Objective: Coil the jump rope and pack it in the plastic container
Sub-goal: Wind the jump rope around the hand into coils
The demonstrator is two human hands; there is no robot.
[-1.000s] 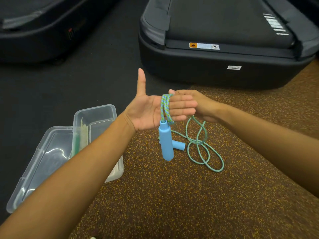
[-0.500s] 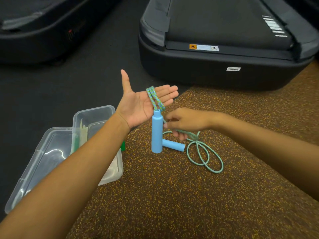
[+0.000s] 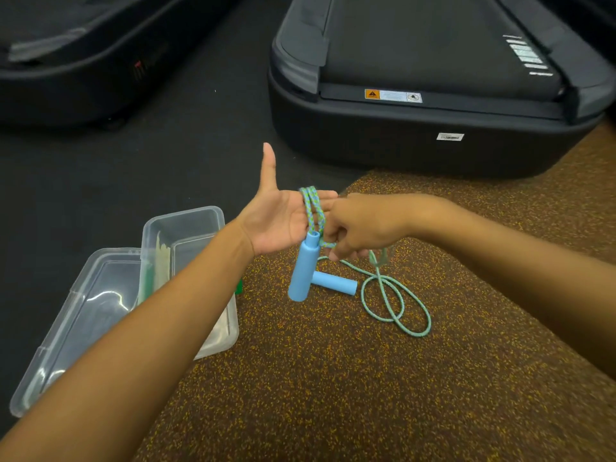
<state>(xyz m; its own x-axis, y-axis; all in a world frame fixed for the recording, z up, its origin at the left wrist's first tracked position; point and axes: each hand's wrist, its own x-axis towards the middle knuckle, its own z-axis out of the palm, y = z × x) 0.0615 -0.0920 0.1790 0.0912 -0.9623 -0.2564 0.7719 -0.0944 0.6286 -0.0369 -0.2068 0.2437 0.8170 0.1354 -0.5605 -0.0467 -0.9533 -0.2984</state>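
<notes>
Since half a second ago, the right hand (image 3: 358, 226) has come back up from the floor and closed in against the fingers of the left hand (image 3: 280, 216), carrying rope with it, so another turn is being laid on.

Head view: the left hand is held flat and spread, palm up, thumb pointing to twelve o'clock, serving as the form for the coil. A few turns of the green-and-blue jump rope (image 3: 312, 208) lie across its fingers. One blue handle (image 3: 304, 271) hangs from those turns at six o'clock of the palm, clear of the floor as far as can be told. The right hand is curled, fingertips pinching the rope just beside that handle's top; the grip itself is partly hidden behind the knuckles. From it the rope drops to five o'clock, where the loose loops (image 3: 395, 301) still lie on the speckled mat (image 3: 333, 395), with the second handle (image 3: 334, 283) lying flat, near the hanging one.

The clear plastic container (image 3: 186, 228) sits open at eight o'clock of the hands, its lid (image 3: 83, 315) beside it, partly behind the left forearm; something pale and green lies inside. A treadmill (image 3: 433, 95) stands at one o'clock.

My reading: coiling is under way but well short of done, since most slack remains on the floor. Packing has not begun.
</notes>
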